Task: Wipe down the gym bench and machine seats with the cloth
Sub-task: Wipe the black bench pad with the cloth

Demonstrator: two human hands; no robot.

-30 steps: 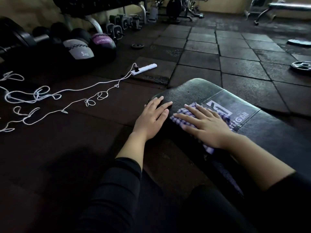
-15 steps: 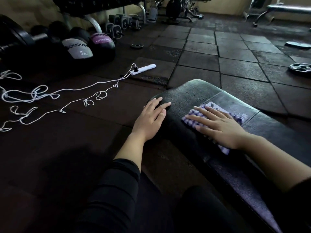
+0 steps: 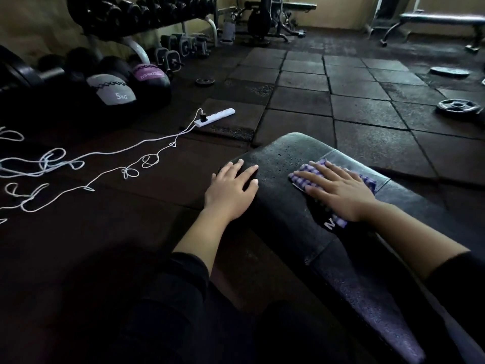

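A black padded gym bench (image 3: 286, 153) runs from the middle of the view down to the lower right. On its top lies a purple-and-white checked cloth (image 3: 301, 177), and my right hand (image 3: 338, 190) presses flat on it with the fingers spread. The cloth shows around the fingertips, behind the hand, and below the wrist. My left hand (image 3: 231, 190) rests flat on the bench's left edge near the rounded end, fingers apart, holding nothing.
A white power strip (image 3: 215, 117) with a long tangled white cord (image 3: 105, 153) lies on the rubber floor tiles to the left. Medicine balls (image 3: 112, 90) and a dumbbell rack (image 3: 136, 11) stand at far left. Weight plates (image 3: 458, 106) lie at right; another bench (image 3: 441, 19) stands far back.
My right hand has slid the cloth rightward and a little farther along the bench top, covering the printed logo. My left hand has stayed on the bench edge.
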